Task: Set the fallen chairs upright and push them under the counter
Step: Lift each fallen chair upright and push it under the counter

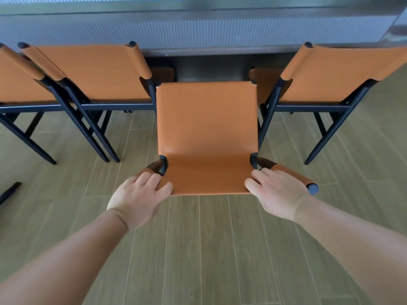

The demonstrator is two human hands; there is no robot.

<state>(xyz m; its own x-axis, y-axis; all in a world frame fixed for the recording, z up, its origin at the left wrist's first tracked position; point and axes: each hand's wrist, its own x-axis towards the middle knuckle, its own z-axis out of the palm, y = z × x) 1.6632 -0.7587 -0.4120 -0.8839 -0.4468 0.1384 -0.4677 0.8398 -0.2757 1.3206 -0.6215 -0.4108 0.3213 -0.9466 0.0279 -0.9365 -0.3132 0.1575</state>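
Note:
An orange leather chair [207,128] with a black frame stands upright in the gap between two others, its seat pointing toward the grey counter [198,29]. I look down on it from behind. My left hand [141,194] grips the left top corner of its backrest, thumb on the front of the panel. My right hand [277,192] grips the right top corner beside the black post cap. The chair's legs are hidden under the seat.
Matching chairs stand at the counter: one to the left [94,71], another at the far left [17,78], one to the right [343,71]. A dark bar [8,190] lies on the wood-plank floor [220,249] at the left edge.

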